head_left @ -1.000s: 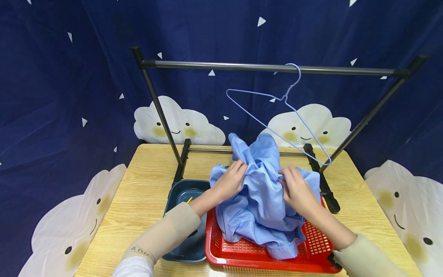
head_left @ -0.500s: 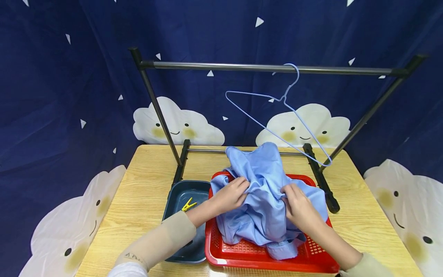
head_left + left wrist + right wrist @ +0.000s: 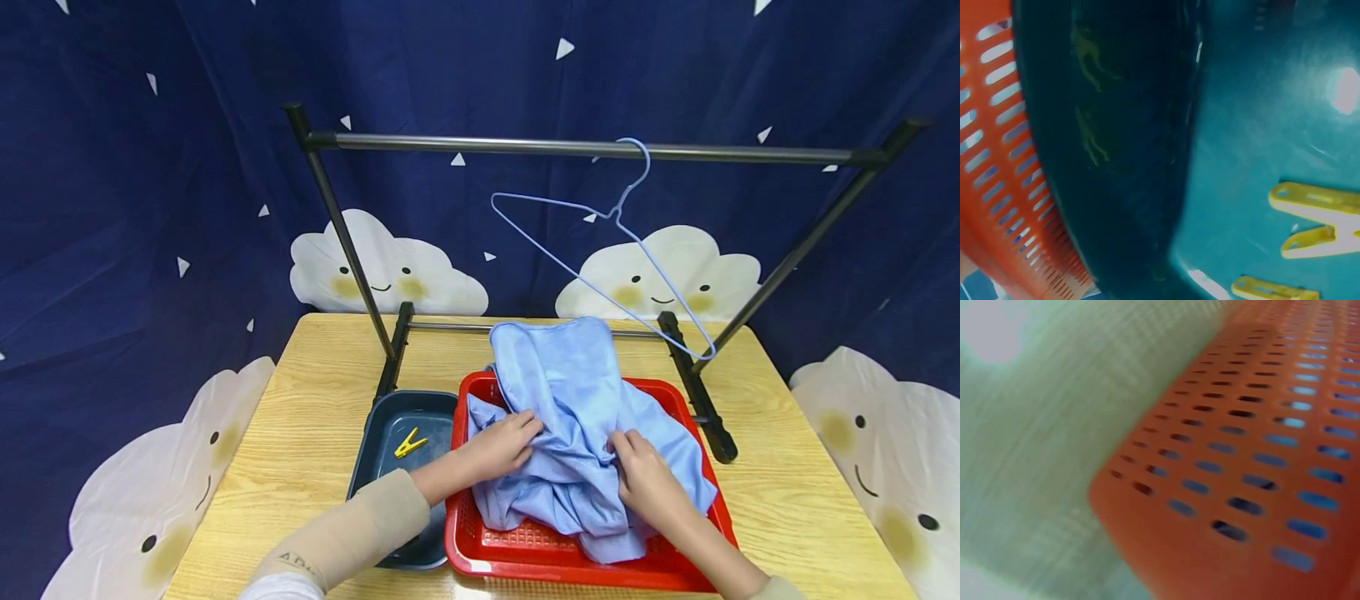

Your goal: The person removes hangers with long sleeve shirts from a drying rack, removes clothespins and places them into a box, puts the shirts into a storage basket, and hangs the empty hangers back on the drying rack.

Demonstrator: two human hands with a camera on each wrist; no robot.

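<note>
A crumpled light-blue garment [image 3: 562, 367] lies in and over the red basket [image 3: 517, 571], its far end draped across the basket's back rim. My left hand [image 3: 501, 447] pinches a fold of it on the left side. On the right side my right hand [image 3: 647, 475] pinches another fold, thumb against the curled fingers. In the left wrist view the basket's slotted wall [image 3: 997, 125] shows beside the dark teal tray; neither hand's grip shows there. Only the basket's outer wall [image 3: 1210, 487] and the table fill the right wrist view.
A blue hanger [image 3: 618, 212] hangs from the bar [image 3: 480, 144] of a black-footed rack behind the basket. Left of the basket stands the dark teal tray [image 3: 367, 433], with a yellow clothespin [image 3: 410, 443] inside. Wooden table [image 3: 300, 417] extends to both sides.
Both hands have come down and nearer with the garment. Its raised far end has lowered and flattened over the back of the basket, uncovering the rim. The left forearm has uncovered the yellow clothespin.
</note>
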